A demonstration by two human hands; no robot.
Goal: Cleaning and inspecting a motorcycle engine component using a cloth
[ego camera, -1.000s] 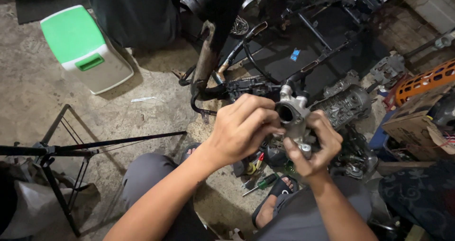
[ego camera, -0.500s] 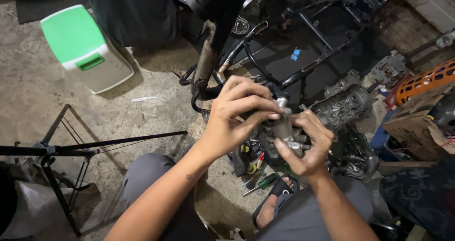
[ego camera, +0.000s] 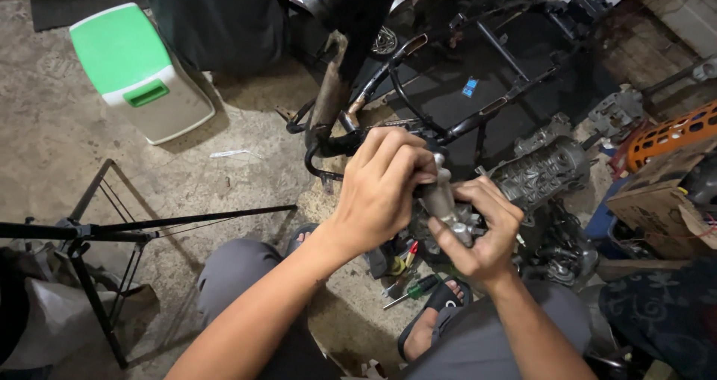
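Grey cast metal, a small engine part with a tubular neck, sits between your 2 hands above your lap, at about 3 o'clock from the centre of the view. Your left hand is curled over its top, fingertips pinched on the neck end. Your right hand cups it from below and from the 4 o'clock side, fingers clenched around the body. Both hands are closed on the part; neither is loose.

Directly below, at 6 o'clock from the part, lie a green-handled screwdriver and a red-handled tool on the concrete floor, just beside your sandalled foot. At 2 o'clock rests a finned engine cylinder, and at 12 o'clock the black motorcycle frame. A green-lidded white bin stands well apart at 10 o'clock, and a black tripod at 8 o'clock.

What could go wrong, as I judge it: the part looks oily and heavy for its size, so a twist from your left fingertips could slip it out of the right-hand cup and drop it onto your bare toes or the tools. Your left hand hides the top face, so anything loose there could fall unseen into the clutter.
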